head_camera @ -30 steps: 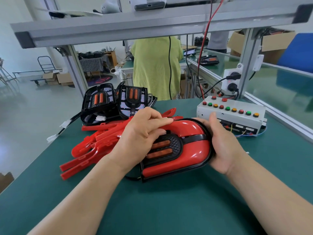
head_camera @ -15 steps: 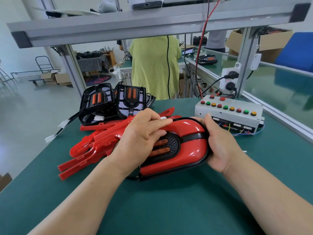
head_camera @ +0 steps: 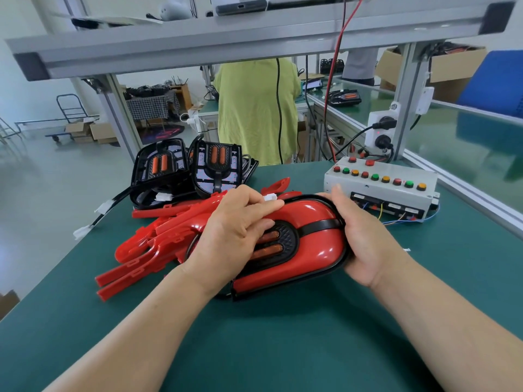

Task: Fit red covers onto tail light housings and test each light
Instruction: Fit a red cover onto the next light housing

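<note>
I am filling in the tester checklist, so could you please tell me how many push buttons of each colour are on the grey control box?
Red buttons: 5
Green buttons: 3
Orange buttons: 3
Total on the control box: 11

Bright, even daylight; sharp centre, wide-angle bending at edges.

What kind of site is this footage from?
Likely a small factory assembly-and-test line for tail lights: a green-matted bench under an aluminium frame, a pile of red covers beside bare black housings, and a push-button test box.
</note>
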